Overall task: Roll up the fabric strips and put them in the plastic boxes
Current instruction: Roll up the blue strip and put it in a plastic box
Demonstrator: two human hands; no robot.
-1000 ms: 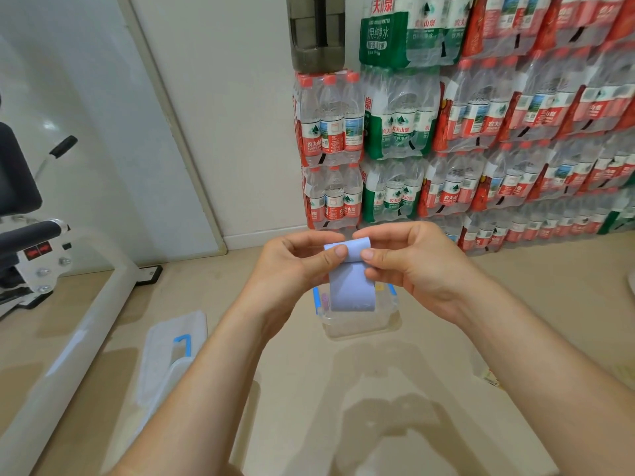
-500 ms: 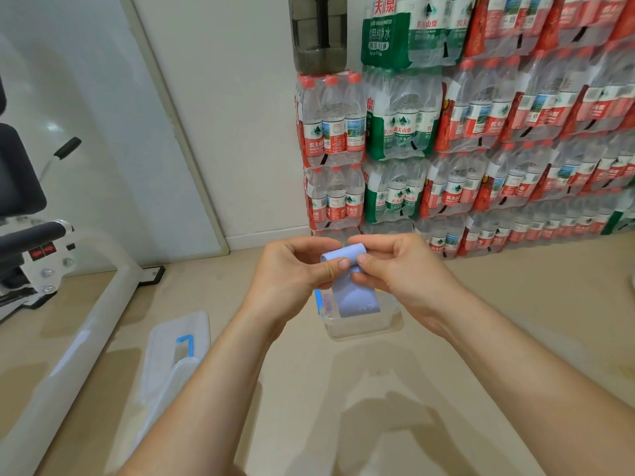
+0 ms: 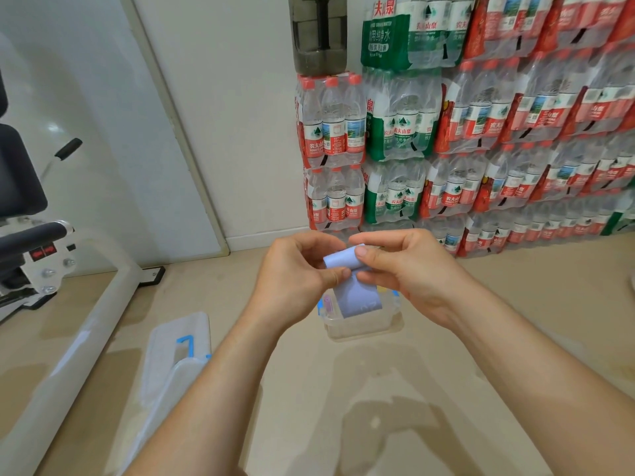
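Your left hand [image 3: 295,273] and right hand [image 3: 409,269] are close together, thumbs and forefingers pinching the rolled top of the lavender fabric strip [image 3: 359,298]. The roll's long axis runs 9 to 3 o'clock, equally near both hands. The unrolled tail hangs toward 6 o'clock, over the open plastic box [image 3: 364,328] just below.

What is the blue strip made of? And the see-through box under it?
The blue strip looks like soft fabric: matte, no shine, curling into a roll at the top and hanging limp below. The box is probably hard plastic: clear and a bit glossy, and you can see through its walls.
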